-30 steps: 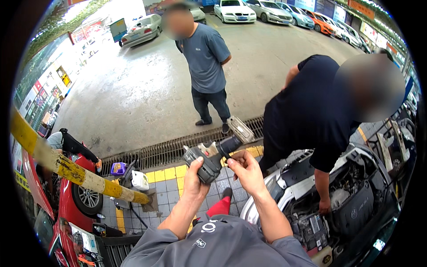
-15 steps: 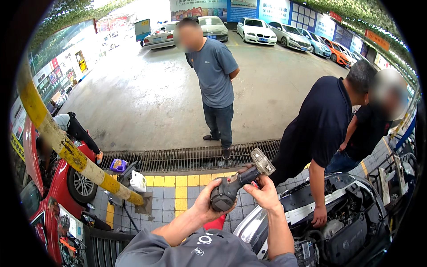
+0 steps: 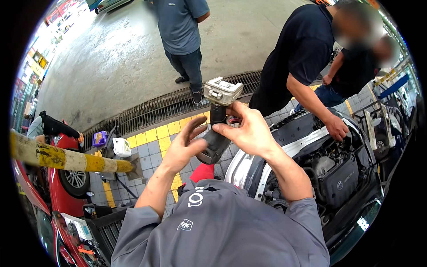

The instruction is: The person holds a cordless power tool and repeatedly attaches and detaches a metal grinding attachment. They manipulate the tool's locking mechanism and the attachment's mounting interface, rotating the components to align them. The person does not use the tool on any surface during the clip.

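A cordless power tool [image 3: 213, 146], with a dark body and grip, is held upside down in front of my chest. Its pale, boxy base [image 3: 223, 91] points up and away from me. My right hand [image 3: 250, 130] is closed round the grip just below that base, thumb across the near side. My left hand [image 3: 186, 143] is beside the tool's body, fingers apart and slightly blurred, not wrapped round it. Whether its fingertips touch the tool I cannot tell. The front end of the tool is hidden underneath.
At my right is a car's open engine bay [image 3: 331, 178]; a person in dark clothes [image 3: 296, 53] reaches into it. Another person [image 3: 184, 31] stands ahead beyond the floor grate [image 3: 133, 113]. A striped pole [image 3: 71, 159], a white jug [image 3: 121, 147] and a red car [image 3: 66, 196] are at left.
My left hand has come off the tool's body and opened. My right hand now grips the tool, its base turned more upright. The view has tilted down.
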Demonstrator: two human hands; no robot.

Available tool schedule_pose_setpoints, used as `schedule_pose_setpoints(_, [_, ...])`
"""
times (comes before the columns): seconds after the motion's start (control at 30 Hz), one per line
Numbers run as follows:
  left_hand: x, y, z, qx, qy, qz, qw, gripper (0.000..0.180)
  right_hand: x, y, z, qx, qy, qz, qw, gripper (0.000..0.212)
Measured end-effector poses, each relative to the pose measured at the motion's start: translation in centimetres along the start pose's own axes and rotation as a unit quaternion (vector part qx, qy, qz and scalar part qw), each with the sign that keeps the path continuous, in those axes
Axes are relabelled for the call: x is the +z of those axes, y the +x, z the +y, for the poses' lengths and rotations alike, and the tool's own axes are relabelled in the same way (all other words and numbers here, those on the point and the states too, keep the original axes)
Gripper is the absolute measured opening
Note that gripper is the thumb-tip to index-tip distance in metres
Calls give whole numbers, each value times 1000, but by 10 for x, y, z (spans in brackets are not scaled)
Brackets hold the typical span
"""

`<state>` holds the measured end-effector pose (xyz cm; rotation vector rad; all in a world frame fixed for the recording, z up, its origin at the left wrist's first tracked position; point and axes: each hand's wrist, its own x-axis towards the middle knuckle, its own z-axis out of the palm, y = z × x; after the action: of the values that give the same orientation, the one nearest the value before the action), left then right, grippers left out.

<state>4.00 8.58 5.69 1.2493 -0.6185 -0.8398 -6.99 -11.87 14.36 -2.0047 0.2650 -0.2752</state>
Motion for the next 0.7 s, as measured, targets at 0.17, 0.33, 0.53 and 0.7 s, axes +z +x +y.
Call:
schedule_pose_setpoints(0.17, [34,25,54,-78,338,-44,937,69,8,7,2,28,-65,-16,997,48])
schedule_pose_setpoints(0.33, [31,23,36,-68,251,-18,965,47,-1,5,-2,-3,-54,-57,997,52])
schedule_pose_setpoints(0.53, [25,19,26,-101,152,-36,983,46,-9,-1,-4,-20,-73,-32,997,33])
schedule_pose_setpoints(0.7, [26,14,33,-131,82,-38,987,51,-19,-1,11,-45,-105,-16,993,40])
